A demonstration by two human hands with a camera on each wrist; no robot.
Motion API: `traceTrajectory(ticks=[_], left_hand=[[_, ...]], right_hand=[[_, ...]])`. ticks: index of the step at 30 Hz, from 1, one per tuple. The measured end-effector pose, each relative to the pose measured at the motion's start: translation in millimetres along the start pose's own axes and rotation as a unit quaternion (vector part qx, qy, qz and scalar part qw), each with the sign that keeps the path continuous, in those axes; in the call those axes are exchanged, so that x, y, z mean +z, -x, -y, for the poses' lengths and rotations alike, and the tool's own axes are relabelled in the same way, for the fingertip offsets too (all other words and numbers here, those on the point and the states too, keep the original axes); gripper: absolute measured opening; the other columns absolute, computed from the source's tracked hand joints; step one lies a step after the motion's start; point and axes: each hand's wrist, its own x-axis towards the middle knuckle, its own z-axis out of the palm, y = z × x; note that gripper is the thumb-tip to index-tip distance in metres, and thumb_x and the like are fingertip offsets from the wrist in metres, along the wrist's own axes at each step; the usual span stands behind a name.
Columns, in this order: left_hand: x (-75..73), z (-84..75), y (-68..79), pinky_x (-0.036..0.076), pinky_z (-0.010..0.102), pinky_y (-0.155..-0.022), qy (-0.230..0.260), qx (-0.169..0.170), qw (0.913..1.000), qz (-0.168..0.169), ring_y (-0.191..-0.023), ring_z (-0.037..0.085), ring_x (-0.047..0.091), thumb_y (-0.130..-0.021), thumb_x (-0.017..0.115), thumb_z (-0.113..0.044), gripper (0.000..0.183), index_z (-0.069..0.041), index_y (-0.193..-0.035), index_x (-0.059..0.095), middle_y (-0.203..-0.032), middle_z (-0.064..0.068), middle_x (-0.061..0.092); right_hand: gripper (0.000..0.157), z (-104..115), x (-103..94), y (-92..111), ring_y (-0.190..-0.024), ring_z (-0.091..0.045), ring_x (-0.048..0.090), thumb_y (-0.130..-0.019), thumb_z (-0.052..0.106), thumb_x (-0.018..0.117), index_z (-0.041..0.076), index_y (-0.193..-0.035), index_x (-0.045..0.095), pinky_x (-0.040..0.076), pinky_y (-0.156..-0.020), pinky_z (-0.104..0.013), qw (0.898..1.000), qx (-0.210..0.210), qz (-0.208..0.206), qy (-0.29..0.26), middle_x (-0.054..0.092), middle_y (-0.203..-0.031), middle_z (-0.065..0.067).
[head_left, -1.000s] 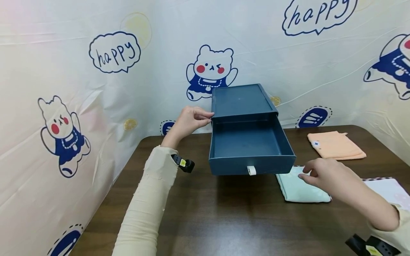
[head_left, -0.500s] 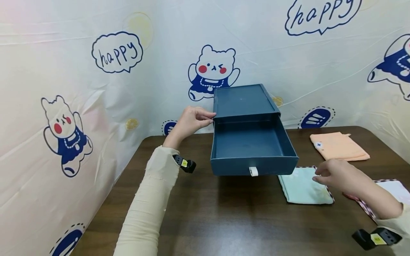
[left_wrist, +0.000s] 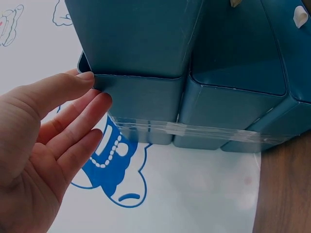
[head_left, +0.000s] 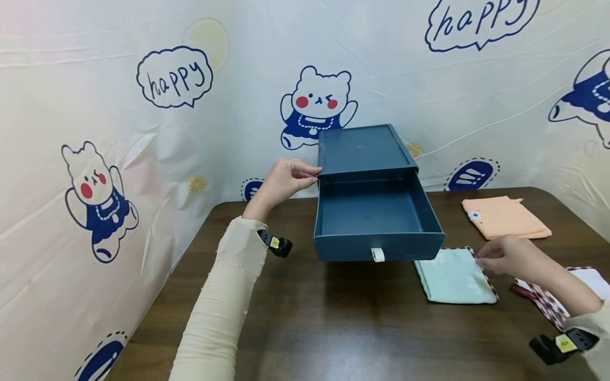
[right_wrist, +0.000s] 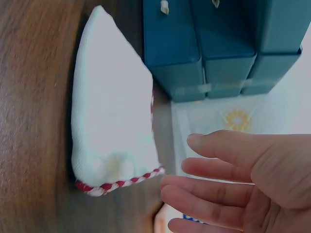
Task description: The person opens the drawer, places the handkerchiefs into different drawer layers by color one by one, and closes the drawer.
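Note:
A dark blue drawer unit stands at the back of the table, its top drawer pulled out with nothing in it. My left hand holds the left front edge of the unit's casing; in the left wrist view the thumb lies at the rim, with the fingers just below it. My right hand hovers by the right edge of a folded mint towel, its fingers loosely bent and holding nothing. In the right wrist view the towel lies beside the fingers, apart from them.
A folded peach towel lies at the back right of the table. Partly behind my right forearm is a white towel with a checked border. Two shut drawers sit below the pulled-out one. A patterned curtain hangs behind.
My right hand has moved right, from over the mint towel to its right edge, uncovering more of the towel. The left hand stays at the casing.

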Motion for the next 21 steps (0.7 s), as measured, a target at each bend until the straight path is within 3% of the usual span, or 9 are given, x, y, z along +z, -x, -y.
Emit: traceTrajectory(ticks=[9,16,21], left_hand=[[-1.6,-0.6,0.2,0.052,0.025,-0.076,-0.004,0.005,1.0,-0.002,-0.086,0.015,0.064,-0.084,0.065,-0.004,0.026,-0.005,-0.11,0.067,-0.096,0.008,0.064],[-0.8,-0.5,0.6,0.052,0.024,-0.076,-0.005,0.006,1.0,-0.002,-0.087,0.014,0.064,-0.084,0.065,-0.005,0.026,-0.006,-0.11,0.067,-0.097,0.008,0.063],[-0.3,-1.0,1.3,0.052,0.023,-0.076,-0.004,0.004,1.0,-0.001,-0.086,0.014,0.063,-0.085,0.065,-0.008,0.026,-0.007,-0.11,0.067,-0.095,0.005,0.063]], right_hand=[[0.034,-17.7,-0.1,-4.9,-0.071,-0.02,0.059,-0.084,0.023,0.066,-0.008,-0.098,0.064,0.053,-0.059,-0.035,0.996,0.056,0.042,-0.05,0.064,-0.084,-0.009],[0.042,-28.0,0.3,-12.3,-0.077,-0.021,0.06,-0.086,0.027,0.064,-0.011,-0.103,0.061,0.054,-0.066,-0.043,0.981,0.119,0.086,-0.124,0.064,-0.087,-0.009],[0.045,-33.2,3.1,-16.2,-0.079,-0.021,0.061,-0.084,0.03,0.066,-0.01,-0.103,0.062,0.054,-0.068,-0.043,0.975,0.138,0.098,-0.143,0.064,-0.089,-0.01]])
